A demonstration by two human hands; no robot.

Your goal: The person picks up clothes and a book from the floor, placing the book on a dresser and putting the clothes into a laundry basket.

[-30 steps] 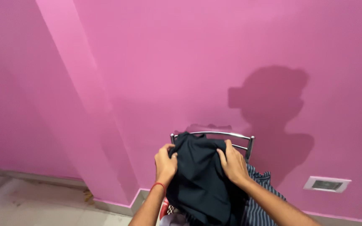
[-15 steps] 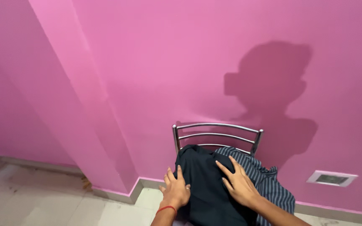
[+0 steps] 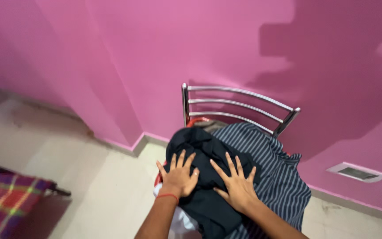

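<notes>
A dark navy garment [image 3: 202, 150] lies bunched on a chair with a chrome slatted back [image 3: 239, 104]. My left hand [image 3: 177, 175], a red thread at its wrist, rests flat on the garment's left side with fingers spread. My right hand [image 3: 235, 183] presses flat on the right side, fingers also spread. Under and beside the dark garment lies a blue-grey striped cloth [image 3: 273, 172], draped over the seat's right edge. A bit of white fabric [image 3: 180, 219] shows beneath my left forearm.
The chair stands against a pink wall [image 3: 164, 53] in a corner. A white wall vent [image 3: 359, 172] sits low at the right. A checked red and purple cloth [image 3: 5, 197] lies at the lower left over a pale tiled floor [image 3: 98, 181].
The garment went from held up in both hands to lying on the chair. My hands let go and now press flat on it. The view tilted down, showing more floor.
</notes>
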